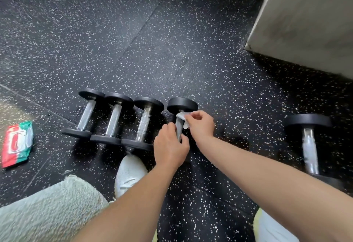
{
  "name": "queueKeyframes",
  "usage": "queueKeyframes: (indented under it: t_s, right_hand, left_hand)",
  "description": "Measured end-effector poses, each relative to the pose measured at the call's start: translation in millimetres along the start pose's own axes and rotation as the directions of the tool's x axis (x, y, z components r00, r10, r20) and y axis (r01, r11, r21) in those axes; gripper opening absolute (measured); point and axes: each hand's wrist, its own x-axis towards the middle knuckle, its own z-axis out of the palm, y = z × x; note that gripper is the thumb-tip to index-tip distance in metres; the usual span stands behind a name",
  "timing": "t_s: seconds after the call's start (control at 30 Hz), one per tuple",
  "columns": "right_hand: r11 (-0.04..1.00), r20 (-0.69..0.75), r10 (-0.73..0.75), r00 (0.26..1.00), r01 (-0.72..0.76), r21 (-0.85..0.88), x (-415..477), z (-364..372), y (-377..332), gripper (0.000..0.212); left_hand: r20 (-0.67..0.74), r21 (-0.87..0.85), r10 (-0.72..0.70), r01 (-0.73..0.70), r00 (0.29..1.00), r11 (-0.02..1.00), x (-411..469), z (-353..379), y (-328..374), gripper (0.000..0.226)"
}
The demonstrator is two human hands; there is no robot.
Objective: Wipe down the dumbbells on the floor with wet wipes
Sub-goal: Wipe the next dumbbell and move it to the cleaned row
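Note:
Several black dumbbells with chrome handles lie side by side on the speckled rubber floor. My left hand (170, 147) grips the lower handle of the rightmost one in the row, the dumbbell being wiped (182, 104). My right hand (201, 123) pinches a white wet wipe (183, 118) pressed against that handle near its far head. Its near head is hidden under my left hand. Three other dumbbells (114, 116) lie to the left of it. A separate dumbbell (309, 146) lies apart at the right.
A red, white and green wet wipe pack (17, 143) lies on the floor at the left. A grey-white block or wall base (305, 22) stands at the upper right. My white shoe (129, 173) and knee are just below the row.

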Motion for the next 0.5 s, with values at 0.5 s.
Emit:
queueKeyframes:
  t_s: [0.5]
  right_hand:
    - [0.715, 0.166, -0.52, 0.838, 0.534, -0.452, -2.9, 20.8, 14.4, 0.016]
  left_hand:
    - [-0.08, -0.075, 0.018, -0.024, 0.997, 0.997, 6.5, 5.8, -19.6, 0.028]
